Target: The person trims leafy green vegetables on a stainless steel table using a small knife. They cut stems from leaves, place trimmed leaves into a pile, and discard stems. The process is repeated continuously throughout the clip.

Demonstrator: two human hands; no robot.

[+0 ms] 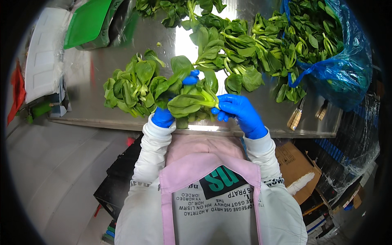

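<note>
Over near edge of steel table (273, 114), holding leafy greens (185, 105) just right of left pile (130, 83). With left hand (164, 116), wrapping leaves, fingers partly hidden among them; with right hand (243, 111), pinching pale stem end (214, 101) between thumb and fingers. Best, in judgement, to carry weight in left and pinch lightly in right, to avoid bruising leaves or snapping stalks. Worth turning stem end into view.

Around, by size: note blue plastic bag (353, 57) at far right, stuffed with like greens; far pile (245, 45), spread leftward from bag; left pile, near enough to tangle with held leaves; green container (85, 24), far left; wooden-handled tools (293, 122), probably knives, right of right hand, liable to obstruct a wide rightward reach; leaf scrap (159, 44), far left of centre.
</note>
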